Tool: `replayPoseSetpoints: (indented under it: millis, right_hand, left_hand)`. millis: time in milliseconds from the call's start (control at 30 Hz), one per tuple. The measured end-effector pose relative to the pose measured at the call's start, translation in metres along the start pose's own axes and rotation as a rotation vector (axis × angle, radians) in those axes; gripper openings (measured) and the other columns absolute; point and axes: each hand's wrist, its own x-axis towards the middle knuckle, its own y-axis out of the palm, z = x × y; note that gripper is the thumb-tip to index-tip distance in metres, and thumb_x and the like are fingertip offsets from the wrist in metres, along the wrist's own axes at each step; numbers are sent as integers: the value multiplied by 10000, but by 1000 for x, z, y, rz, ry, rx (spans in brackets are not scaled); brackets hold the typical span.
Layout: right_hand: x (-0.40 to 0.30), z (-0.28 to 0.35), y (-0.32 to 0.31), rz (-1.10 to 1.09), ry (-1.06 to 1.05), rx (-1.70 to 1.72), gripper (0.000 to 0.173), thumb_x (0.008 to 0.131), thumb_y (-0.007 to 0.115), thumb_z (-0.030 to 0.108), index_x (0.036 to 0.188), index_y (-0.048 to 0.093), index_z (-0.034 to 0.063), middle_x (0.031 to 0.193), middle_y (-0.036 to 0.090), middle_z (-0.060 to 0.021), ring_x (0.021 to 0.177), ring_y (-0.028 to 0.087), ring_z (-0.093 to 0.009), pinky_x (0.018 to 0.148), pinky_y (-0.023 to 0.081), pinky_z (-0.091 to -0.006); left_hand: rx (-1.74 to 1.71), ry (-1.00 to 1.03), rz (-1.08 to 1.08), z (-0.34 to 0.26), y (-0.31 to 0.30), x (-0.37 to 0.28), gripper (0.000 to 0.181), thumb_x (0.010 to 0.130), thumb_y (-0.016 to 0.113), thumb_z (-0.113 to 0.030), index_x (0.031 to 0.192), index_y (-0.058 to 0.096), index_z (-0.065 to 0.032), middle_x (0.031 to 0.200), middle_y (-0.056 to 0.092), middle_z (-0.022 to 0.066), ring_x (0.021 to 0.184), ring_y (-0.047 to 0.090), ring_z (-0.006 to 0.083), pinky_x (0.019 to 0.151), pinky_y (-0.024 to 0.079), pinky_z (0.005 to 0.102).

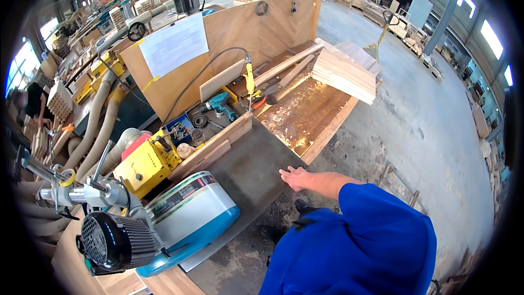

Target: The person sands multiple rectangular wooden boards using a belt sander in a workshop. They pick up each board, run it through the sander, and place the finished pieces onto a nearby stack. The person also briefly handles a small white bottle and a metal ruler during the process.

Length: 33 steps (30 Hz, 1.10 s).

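My right hand point(294, 178) is at the near edge of a dark flat metal machine table point(256, 159), fingers apart and holding nothing. It appears to rest on or just above the edge; contact is not clear. My left hand is out of view. Before me, left of the hand, sits the machine's white and blue housing point(196, 209) with a black electric motor point(118, 241). A wooden fence board point(221, 143) runs along the table's far side. Beyond the table's end, a wooden tray-like surface point(307, 110) carries wood shavings and a stack of pale boards point(346, 73).
Behind the fence lie a teal cordless drill point(221, 104), a blue box of small parts point(179, 129) and pliers point(258, 102). A yellow air blow gun point(249, 78) stands upright by the fence's end. A yellow machine unit point(143, 168), ribbed hoses point(96, 123) and a plywood panel point(262, 28) stand beyond.
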Motion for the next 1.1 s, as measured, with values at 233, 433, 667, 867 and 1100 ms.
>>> replayPoseSetpoints:
  millis: [233, 433, 667, 867, 1100]
  right_hand:
    - [1, 10, -4, 20, 32, -27, 704, 849, 580, 141, 1495, 306, 88, 1626, 120, -53, 1424, 302, -367, 1057, 424, -515]
    - [8, 15, 1, 53, 63, -36, 666, 874, 550, 188, 1480, 314, 46, 1619, 133, -109, 1403, 335, -381, 1054, 434, -464]
    - [13, 24, -6, 56, 89, -44, 658, 854, 570, 174, 1454, 352, 13, 1614, 141, -125, 1394, 342, -371, 1062, 430, -454]
    - [9, 22, -6, 44, 78, -9, 656, 819, 570, 97, 1438, 377, -1, 1612, 143, -135, 1381, 363, -361, 1055, 440, -457]
    - [17, 13, 6, 27, 25, -22, 654, 870, 553, 197, 1449, 340, -20, 1605, 139, -171, 1378, 355, -379, 1089, 400, -446]
  left_hand:
    - [-381, -277, 159, 8, 1, 21, 624, 874, 570, -532, 1260, 559, -42, 1227, 561, 184, 1080, 546, 343, 854, 463, 581]
    - [-626, -456, 237, 24, -1, 32, 562, 890, 566, -488, 1227, 573, -38, 1190, 571, 169, 1050, 548, 327, 838, 475, 553]
    - [-821, -590, 210, 49, -10, 36, 492, 909, 563, -437, 1188, 589, -33, 1147, 583, 152, 1015, 551, 309, 820, 490, 520]
    - [-903, -668, 182, 75, -24, 31, 433, 925, 560, -393, 1155, 603, -28, 1110, 593, 136, 985, 553, 294, 804, 502, 491]
    - [-958, -719, 127, 123, -50, 5, 367, 945, 556, -342, 1117, 619, -23, 1067, 604, 119, 950, 555, 276, 785, 516, 458]
